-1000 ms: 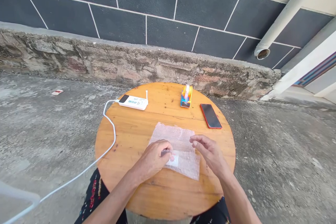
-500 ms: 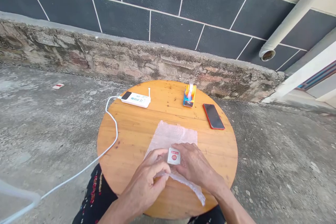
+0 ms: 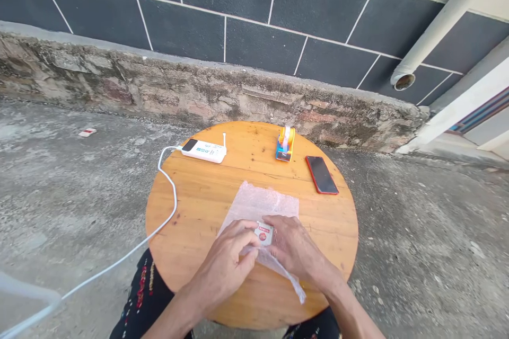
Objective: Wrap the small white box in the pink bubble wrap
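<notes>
A small white box with red print (image 3: 264,234) lies on a sheet of bubble wrap (image 3: 266,200) near the front middle of the round table. My left hand (image 3: 234,249) is at the box's left side, thumb and fingers pinching the near edge of the bubble wrap and lifting it against the box. On the other side my right hand (image 3: 292,246) curves around the box, its fingers against the box's right edge and the wrap. A loose strip of the wrap hangs toward me between the wrists. The fingertips of the right hand are partly hidden.
On the wooden table (image 3: 191,233), a white device (image 3: 204,151) with a cable (image 3: 175,196) sits at the back left. A tape dispenser (image 3: 285,144) stands at the back, and a red-edged phone (image 3: 322,175) lies at the right. A stone wall base (image 3: 178,87) runs behind.
The near edge of the bubble wrap has been drawn up closer over the box's near side by my left fingers. Both hands have shifted slightly away from me.
</notes>
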`<control>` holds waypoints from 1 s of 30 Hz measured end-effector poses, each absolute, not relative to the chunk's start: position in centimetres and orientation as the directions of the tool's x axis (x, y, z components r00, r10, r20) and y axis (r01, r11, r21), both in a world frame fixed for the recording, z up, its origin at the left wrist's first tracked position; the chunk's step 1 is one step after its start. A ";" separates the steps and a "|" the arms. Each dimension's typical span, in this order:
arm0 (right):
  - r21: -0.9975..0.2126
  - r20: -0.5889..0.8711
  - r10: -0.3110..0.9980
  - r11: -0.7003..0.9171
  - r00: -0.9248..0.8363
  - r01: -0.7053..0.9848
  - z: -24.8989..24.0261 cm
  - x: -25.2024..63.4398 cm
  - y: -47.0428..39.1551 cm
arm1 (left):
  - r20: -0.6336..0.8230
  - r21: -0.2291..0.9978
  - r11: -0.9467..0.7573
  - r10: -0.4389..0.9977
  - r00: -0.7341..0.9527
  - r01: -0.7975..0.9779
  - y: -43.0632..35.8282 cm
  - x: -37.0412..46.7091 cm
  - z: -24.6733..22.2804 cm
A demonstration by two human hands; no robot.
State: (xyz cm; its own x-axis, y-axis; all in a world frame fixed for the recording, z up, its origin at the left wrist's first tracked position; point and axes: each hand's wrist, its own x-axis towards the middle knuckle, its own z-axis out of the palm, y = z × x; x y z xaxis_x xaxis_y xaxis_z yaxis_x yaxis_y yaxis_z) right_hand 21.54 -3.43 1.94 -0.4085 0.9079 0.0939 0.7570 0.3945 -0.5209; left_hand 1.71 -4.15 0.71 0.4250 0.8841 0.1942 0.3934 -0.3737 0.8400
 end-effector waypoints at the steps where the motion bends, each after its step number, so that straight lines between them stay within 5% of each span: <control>1: -0.572 0.100 0.917 0.371 -0.387 0.732 2.1 22.1 -3.7 | 0.198 0.835 -0.378 0.884 0.424 0.400 -3.7 1.9 0.7; 7: -0.698 0.051 0.958 0.235 -0.281 0.676 2.8 24.6 -5.4 | 0.182 0.807 -0.393 0.875 0.448 0.440 -1.1 2.9 1.1; 14: -0.552 0.199 0.964 0.258 -0.175 0.793 0.2 24.2 -4.5 | 0.113 0.819 -0.334 0.891 0.440 0.466 -0.3 3.6 0.8; 21: -0.267 0.567 0.796 0.420 -0.211 0.867 0.9 22.3 -7.4 | 0.102 0.853 -0.306 0.892 0.440 0.423 -0.8 3.2 0.0; 24: -0.243 0.542 0.774 0.516 -0.326 0.821 0.9 20.5 -8.4 | 0.114 0.856 -0.314 0.889 0.443 0.410 -1.0 3.3 -0.2; 30: -0.169 0.406 0.843 0.448 -0.352 0.878 -0.9 19.1 -7.6 | 0.086 0.864 -0.279 0.902 0.423 0.418 -0.7 2.4 -0.1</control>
